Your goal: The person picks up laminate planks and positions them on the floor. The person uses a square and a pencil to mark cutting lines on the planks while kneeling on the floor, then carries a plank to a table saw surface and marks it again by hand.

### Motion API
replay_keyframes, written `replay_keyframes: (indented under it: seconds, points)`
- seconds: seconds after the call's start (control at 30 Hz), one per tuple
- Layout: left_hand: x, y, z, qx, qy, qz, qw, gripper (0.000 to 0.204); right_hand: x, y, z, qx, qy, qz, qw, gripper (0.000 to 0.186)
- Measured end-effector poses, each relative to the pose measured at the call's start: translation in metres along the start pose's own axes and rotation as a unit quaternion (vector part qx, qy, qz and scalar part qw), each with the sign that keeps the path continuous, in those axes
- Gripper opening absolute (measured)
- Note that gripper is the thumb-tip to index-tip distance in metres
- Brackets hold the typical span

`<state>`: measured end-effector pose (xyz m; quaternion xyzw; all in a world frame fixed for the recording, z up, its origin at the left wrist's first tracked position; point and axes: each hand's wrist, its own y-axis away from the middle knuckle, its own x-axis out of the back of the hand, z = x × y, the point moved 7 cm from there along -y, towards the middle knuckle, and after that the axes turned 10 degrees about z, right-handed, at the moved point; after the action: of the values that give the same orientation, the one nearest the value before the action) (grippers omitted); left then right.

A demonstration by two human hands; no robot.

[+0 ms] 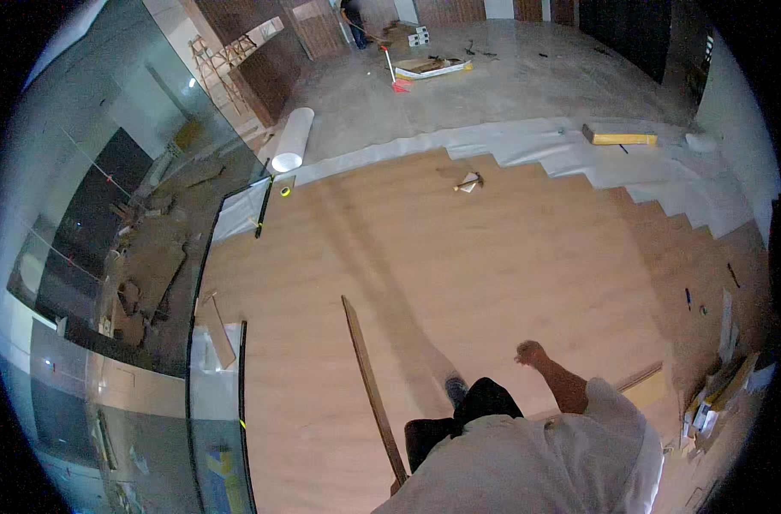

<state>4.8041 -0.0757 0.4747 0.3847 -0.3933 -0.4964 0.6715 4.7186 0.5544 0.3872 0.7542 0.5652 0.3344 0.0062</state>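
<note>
A long, narrow wooden floor plank [371, 385] stands on its edge to my left and slants away over the laid wood floor [493, 265]. Only a sliver of my left hand [396, 487] shows at the plank's near end, closed on it; my body hides the rest. My right hand [532, 352] hangs out in front over the floor, its fingers curled in, and I see nothing in them. My shoe [456, 390] is on the boards between the two hands.
A hammer [469, 182] lies on the far boards. White underlay sheet [527, 146] borders their stepped edge, with a rolled sheet [293, 139] at far left. A glass wall [134, 197] runs along the left. Packs of planks [724, 394] lie at right. Another person [354, 21] stands far back.
</note>
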Motion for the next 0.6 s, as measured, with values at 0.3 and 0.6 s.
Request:
replay_keyframes:
  seconds: [0.3,0.6]
  points:
    - [-0.058,-0.140,0.276,0.012,-0.037,-0.047,0.998,0.066,0.017,-0.322,-0.473,0.132,-0.066,0.083,0.986,0.023]
    - [-0.146,-0.231,0.607,0.005,-0.184,-0.132,0.974,0.067,-0.072,-0.280,-0.158,-0.246,0.261,-0.245,0.901,0.031]
